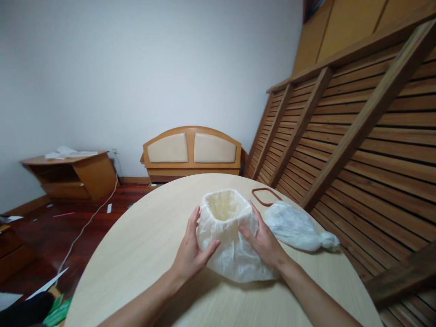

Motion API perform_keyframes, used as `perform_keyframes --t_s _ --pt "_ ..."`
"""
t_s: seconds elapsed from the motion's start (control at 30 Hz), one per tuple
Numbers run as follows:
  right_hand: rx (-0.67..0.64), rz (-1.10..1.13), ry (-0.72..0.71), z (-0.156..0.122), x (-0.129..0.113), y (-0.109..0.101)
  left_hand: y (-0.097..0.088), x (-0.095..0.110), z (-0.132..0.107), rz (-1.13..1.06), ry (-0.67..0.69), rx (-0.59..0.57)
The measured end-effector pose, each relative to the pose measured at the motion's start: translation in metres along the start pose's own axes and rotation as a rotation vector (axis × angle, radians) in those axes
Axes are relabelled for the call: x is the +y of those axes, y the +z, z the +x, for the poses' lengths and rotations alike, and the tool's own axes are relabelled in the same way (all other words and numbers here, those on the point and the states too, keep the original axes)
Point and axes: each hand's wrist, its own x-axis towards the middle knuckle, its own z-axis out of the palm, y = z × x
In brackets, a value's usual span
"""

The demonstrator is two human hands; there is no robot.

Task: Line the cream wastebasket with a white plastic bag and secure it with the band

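While both hands cup it, open white bag (228, 227) stands mid-worktop (136, 254), mouth up. Left hand (190, 252) and right hand (264, 240) apart, fingers flat on opposite sides, equally near. Tied bag (296, 229) lies just right.

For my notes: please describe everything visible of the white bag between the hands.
The white bag is thin, crinkled, translucent plastic. It stands upright on the round table, its open, rounded-square mouth facing up, loose plastic spread at its base. The left hand and the right hand touch its sides.
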Motion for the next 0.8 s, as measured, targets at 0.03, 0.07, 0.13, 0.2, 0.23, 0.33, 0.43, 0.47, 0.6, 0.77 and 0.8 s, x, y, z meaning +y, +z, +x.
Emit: perform_keyframes --t_s 0.03,0.07,0.13,0.2,0.23,0.33,0.43,0.47,0.6,0.77,0.8 --pt "0.002 0.013 -0.005 -0.001 0.001 0.004 0.002 -0.002 -0.002 -0.008 -0.012 -0.015" --pt "0.010 0.026 -0.018 -0.001 0.002 0.008 0.004 -0.004 -0.004 -0.012 -0.024 -0.025" --pt "0.025 0.042 -0.051 -0.002 0.004 0.015 0.009 -0.008 -0.006 -0.020 -0.045 -0.027" --pt "0.039 0.044 -0.071 -0.002 0.005 0.022 0.014 -0.012 -0.006 -0.028 -0.048 -0.013" --pt "0.047 0.037 -0.073 -0.003 0.005 0.025 0.016 -0.014 -0.006 -0.032 -0.043 -0.003" --pt "0.068 -0.006 -0.050 -0.004 0.004 0.031 0.019 -0.020 -0.004 -0.040 -0.021 0.015" --pt "0.070 -0.066 -0.037 -0.004 0.005 0.031 0.017 -0.023 -0.002 -0.022 0.014 0.021" --pt "0.079 -0.095 -0.041 -0.004 0.006 0.030 0.014 -0.023 -0.002 -0.004 0.033 0.031" --pt "0.151 -0.208 -0.154 -0.003 0.008 0.020 0.002 -0.012 0.001 0.114 0.199 0.107" --pt "0.155 -0.321 -0.354 -0.002 0.001 0.017 -0.007 0.001 0.008 0.304 0.445 0.056" --pt "0.158 -0.340 -0.360 -0.003 -0.001 0.017 -0.007 0.002 0.009 0.322 0.457 0.053"
